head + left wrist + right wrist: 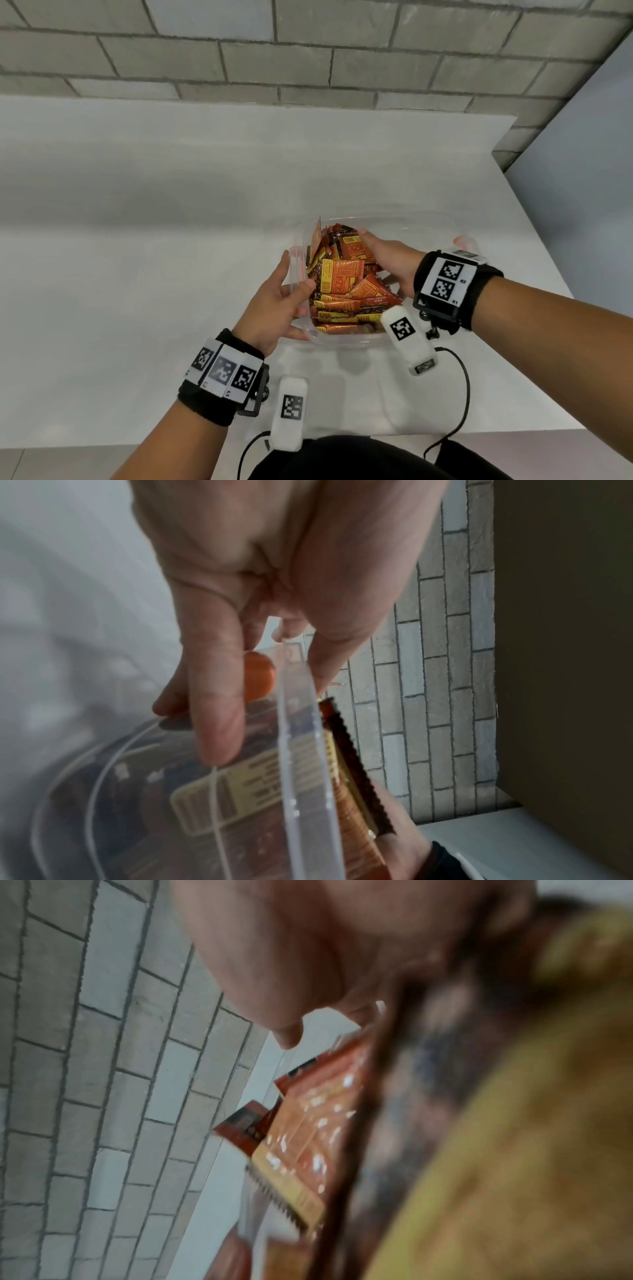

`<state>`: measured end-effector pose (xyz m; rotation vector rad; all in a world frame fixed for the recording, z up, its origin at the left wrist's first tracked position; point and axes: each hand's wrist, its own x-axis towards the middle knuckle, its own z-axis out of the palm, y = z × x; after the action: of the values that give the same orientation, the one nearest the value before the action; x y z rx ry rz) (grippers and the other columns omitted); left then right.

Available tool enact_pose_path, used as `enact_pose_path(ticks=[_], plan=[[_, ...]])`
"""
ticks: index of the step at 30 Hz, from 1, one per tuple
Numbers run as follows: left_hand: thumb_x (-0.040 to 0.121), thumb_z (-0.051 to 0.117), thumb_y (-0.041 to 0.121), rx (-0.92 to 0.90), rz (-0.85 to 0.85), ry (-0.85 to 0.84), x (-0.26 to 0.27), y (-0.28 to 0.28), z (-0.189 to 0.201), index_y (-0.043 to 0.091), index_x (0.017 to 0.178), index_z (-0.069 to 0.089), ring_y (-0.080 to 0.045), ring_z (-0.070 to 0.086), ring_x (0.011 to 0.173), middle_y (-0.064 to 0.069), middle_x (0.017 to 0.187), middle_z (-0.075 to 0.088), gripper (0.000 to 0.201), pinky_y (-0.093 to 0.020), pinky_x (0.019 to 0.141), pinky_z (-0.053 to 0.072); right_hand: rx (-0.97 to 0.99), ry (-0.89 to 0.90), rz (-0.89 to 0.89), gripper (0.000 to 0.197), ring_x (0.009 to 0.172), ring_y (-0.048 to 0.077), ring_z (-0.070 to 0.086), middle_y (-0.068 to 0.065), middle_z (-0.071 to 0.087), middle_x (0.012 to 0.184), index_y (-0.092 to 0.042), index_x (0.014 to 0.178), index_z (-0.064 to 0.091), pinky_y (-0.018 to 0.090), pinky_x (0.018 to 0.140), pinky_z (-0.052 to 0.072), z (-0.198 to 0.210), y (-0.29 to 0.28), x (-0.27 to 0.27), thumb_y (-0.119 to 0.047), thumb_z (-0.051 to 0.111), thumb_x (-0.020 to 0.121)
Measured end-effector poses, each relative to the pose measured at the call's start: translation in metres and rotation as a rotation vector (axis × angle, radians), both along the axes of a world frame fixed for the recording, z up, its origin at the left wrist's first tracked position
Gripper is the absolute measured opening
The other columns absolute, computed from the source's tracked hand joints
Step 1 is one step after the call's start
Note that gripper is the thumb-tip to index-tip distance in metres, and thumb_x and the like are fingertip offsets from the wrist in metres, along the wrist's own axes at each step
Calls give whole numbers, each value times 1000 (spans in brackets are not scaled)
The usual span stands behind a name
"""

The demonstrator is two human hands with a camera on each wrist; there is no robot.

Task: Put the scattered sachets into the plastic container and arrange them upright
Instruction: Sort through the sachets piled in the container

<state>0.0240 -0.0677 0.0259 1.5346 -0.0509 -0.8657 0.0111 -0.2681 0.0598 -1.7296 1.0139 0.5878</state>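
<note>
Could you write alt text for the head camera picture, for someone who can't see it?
Two hands work at a clear plastic container full of orange and yellow sachets on a white table. The left hand holds the container's left wall; the right hand reaches in among the sachets. Behind is a grey brick wall.

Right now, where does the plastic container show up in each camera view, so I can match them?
Head: plastic container at centre, between both hands.
Left wrist: its clear rim runs down the middle, below the left hand.
Right wrist: container not clearly visible; only blurred sachets at centre.
Shared landmark: the grey brick wall.
</note>
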Motion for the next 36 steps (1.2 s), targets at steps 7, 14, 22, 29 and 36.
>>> enact_pose_path(ticks=[7,14,22,29,36], plan=[[95,56,27,8,-12,-7,0,-2,0,47,147,22,-23,70,79,-14,95,70,65,-43,57,59,54,-14,39,96,136,31,35,12,34,151,-14,149,27,49,113,28,-8,23,5,-80,32,80],[94,57,29,0,-12,-28,2,0,-4,46,148,22,-16,63,70,-7,82,63,67,-47,61,59,87,-9,1,99,139,38,27,13,28,154,-22,149,26,60,110,24,5,8,-3,-86,32,73],[95,55,26,-25,-8,-26,1,0,-3,44,147,22,-4,60,57,7,60,57,64,-42,58,60,151,48,-65,87,134,35,38,9,39,148,-22,147,31,57,108,29,-5,-5,-42,-79,32,81],[97,52,25,-15,14,-2,-2,-3,-2,44,148,19,-12,70,69,9,80,72,64,-50,65,59,198,-72,-20,117,135,23,38,0,43,147,-33,144,34,52,114,23,-30,11,-36,-96,48,46],[96,53,28,32,17,8,-4,-4,2,46,148,16,-26,71,90,-5,110,70,66,-48,62,60,158,-18,49,113,142,26,26,2,27,155,-29,149,26,53,115,18,3,19,-42,-94,42,57]])
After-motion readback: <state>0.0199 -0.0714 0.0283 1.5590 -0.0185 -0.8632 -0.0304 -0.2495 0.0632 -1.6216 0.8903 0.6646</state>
